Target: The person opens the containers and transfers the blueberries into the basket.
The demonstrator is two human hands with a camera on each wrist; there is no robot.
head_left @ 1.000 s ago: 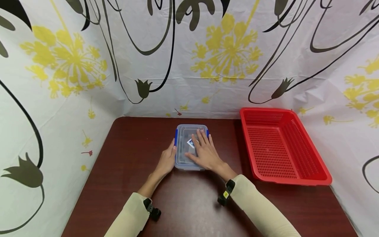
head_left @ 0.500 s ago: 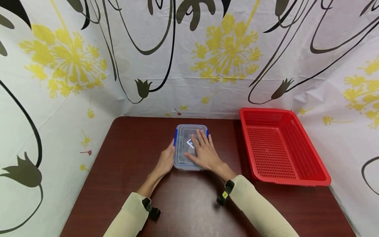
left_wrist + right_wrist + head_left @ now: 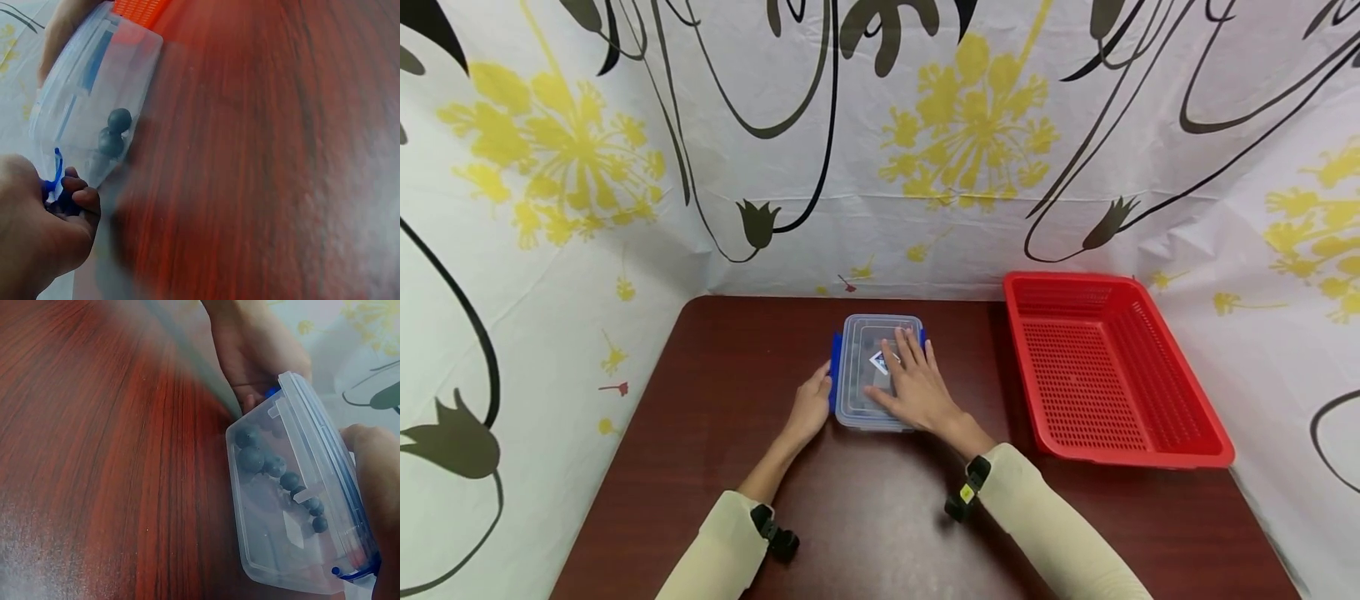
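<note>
floral-printed cloth [image 3: 865,167] backs the dark red-brown table [image 3: 730,367]. the clear container [image 3: 854,379] sits near the table's far edge, dark balls [image 3: 289,481] inside. your left hand [image 3: 809,408] grips the blue latch [image 3: 837,354], angled outward; your right hand [image 3: 919,392] lies flat and spread on the lid [image 3: 867,333]. red basket [image 3: 1138,457]: to the right.

box [image 3: 856,337]: clear, blue latches [image 3: 836,357] | balls [image 3: 252,459]: dark blue-grey | basket [image 3: 1084,385]: red | table [image 3: 737,358]: red-brown, wood-grained | cloth [image 3: 865,167]: white, yellow-grey floral

Red basket [image 3: 1108,375] near floral white cloth [image 3: 865,167]
</note>
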